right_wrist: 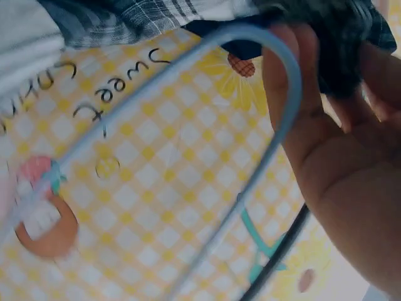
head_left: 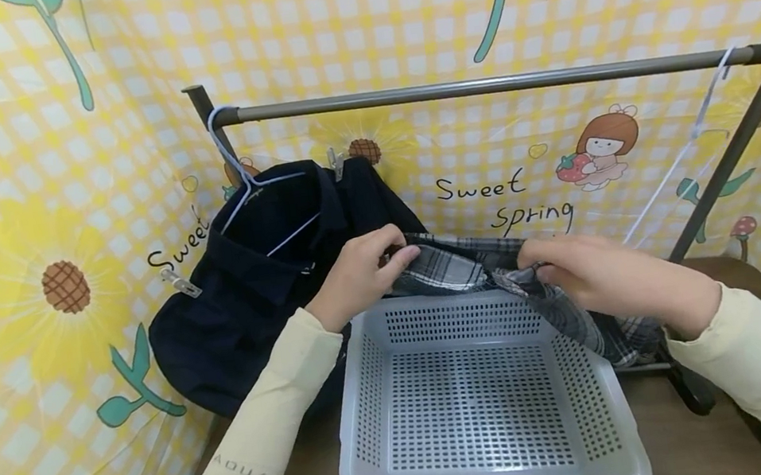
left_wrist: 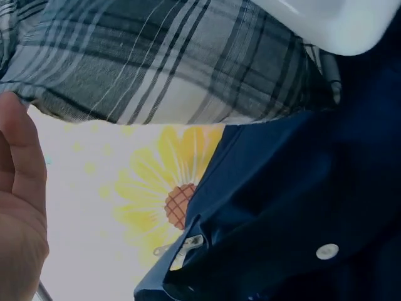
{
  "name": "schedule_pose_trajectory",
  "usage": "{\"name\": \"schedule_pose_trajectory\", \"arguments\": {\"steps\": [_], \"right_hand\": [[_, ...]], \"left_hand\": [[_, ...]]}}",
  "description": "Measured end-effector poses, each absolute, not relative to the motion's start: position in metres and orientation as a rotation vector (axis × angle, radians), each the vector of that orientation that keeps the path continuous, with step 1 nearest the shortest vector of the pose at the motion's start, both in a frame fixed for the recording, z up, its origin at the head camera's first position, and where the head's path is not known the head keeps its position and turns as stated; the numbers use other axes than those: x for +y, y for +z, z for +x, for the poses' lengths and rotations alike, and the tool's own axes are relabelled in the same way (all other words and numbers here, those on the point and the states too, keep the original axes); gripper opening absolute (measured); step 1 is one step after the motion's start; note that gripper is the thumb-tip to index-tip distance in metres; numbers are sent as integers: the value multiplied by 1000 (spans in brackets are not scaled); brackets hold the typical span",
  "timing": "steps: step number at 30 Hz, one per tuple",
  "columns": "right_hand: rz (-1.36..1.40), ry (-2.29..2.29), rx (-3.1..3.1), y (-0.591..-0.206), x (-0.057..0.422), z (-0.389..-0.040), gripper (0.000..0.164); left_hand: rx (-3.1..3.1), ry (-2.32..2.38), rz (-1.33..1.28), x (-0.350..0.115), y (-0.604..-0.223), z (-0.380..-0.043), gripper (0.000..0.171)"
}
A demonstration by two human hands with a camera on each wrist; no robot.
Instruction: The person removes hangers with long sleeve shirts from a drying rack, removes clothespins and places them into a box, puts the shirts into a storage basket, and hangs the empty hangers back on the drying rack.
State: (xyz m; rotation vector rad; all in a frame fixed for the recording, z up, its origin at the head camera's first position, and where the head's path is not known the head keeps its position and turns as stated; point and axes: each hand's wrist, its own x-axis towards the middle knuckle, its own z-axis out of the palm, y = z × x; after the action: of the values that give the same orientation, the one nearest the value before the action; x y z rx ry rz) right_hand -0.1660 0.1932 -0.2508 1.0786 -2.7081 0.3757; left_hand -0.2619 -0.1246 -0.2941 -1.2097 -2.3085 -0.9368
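A grey plaid shirt (head_left: 450,270) is stretched between my two hands over the far rim of a white perforated basket (head_left: 374,463). My left hand (head_left: 365,273) pinches its left part between thumb and fingers. Further right, my right hand (head_left: 598,273) grips a bunched section, and the cloth hangs past the basket's right side. In the left wrist view the plaid shirt (left_wrist: 156,59) spans the top, with my left hand (left_wrist: 22,194) at its edge. My right hand (right_wrist: 348,144) holds dark plaid cloth in the right wrist view; its fingertips are partly hidden.
At left, a navy shirt (head_left: 273,300) hangs on a pale blue hanger (head_left: 244,177) with clips (head_left: 180,282) on its shoulders. A metal rail (head_left: 476,86) crosses behind. Another pale hanger (head_left: 704,118) hangs at right. The basket stands on a brown table (head_left: 694,429).
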Motion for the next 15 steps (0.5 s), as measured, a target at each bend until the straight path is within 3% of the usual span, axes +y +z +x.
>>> {"name": "schedule_pose_trajectory", "arguments": {"steps": [6, 15], "right_hand": [[1151, 138, -2465, -241, 194, -163, 35], [1195, 373, -2437, -205, 209, -165, 38]], "left_hand": [[-2207, -913, -1176, -120, -286, -266, 16], [-2090, -950, -1053, -113, -256, -279, 16]]}}
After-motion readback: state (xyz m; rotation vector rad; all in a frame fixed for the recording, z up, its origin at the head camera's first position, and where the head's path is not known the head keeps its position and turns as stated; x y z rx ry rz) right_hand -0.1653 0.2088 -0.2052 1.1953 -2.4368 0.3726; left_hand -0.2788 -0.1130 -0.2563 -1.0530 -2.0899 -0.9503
